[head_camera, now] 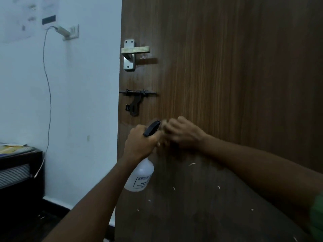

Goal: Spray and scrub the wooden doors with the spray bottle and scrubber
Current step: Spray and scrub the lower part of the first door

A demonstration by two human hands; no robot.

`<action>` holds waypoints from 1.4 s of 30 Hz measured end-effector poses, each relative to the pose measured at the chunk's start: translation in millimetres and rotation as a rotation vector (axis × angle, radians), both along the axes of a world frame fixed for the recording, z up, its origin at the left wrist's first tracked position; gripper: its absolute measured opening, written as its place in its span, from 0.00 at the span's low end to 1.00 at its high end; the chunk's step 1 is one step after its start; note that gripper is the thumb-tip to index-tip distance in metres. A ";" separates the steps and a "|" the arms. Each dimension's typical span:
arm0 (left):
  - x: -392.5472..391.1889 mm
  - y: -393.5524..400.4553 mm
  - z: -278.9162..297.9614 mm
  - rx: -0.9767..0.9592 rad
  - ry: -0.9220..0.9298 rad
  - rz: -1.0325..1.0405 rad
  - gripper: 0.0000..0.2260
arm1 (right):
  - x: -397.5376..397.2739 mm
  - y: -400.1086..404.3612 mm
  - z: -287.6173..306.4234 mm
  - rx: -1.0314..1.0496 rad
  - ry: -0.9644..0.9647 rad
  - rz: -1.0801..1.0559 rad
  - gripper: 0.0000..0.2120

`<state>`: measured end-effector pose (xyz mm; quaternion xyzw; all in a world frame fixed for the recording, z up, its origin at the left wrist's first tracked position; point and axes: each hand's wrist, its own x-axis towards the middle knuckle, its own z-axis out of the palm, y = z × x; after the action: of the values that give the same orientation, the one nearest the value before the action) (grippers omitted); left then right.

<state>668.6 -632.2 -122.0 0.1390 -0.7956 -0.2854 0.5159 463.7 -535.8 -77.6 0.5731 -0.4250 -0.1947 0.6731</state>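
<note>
Gripping spray bottle (139,177), left hand (139,144)

We see our two bare forearms, no watch or rings on the left hand (139,145); a green sleeve (317,217) edges our right upper arm.

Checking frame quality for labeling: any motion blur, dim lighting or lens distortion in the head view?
Head view: right hand is motion-blurred, so any scrubber it holds is unreadable; left hand gripping the spray bottle is sharper; lighting is dim with a bluish wall; the lever handle casts a soft shadow on the wooden door; wide-angle bowing shows along the door edge.
</note>
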 end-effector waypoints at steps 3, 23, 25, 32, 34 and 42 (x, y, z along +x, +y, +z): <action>15.3 1.4 -4.3 -0.025 -0.099 0.040 0.14 | 20.5 -16.4 0.9 -0.347 -0.396 0.073 0.23; 52.1 -90.4 -48.3 -0.002 -0.146 0.170 0.21 | 45.5 -75.7 -29.4 0.116 -0.078 0.080 0.21; 53.9 -99.6 -54.7 0.008 -0.126 0.164 0.18 | 47.3 -74.9 -20.4 -0.215 -0.342 0.163 0.23; 53.6 -106.0 -58.0 0.059 0.068 0.118 0.18 | 65.9 -102.8 -48.3 0.138 -0.098 0.147 0.20; 53.3 -101.3 -57.1 0.090 0.150 0.089 0.18 | 65.7 -103.8 -18.1 0.252 0.135 0.116 0.20; 64.1 -104.0 -54.9 0.097 0.279 0.090 0.19 | 94.2 -139.8 -68.8 0.046 -0.064 0.085 0.16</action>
<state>732.7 -736.2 -176.9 0.1581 -0.6946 -0.3165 0.6264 558.0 -675.7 -146.4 0.6120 -0.4170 -0.1570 0.6534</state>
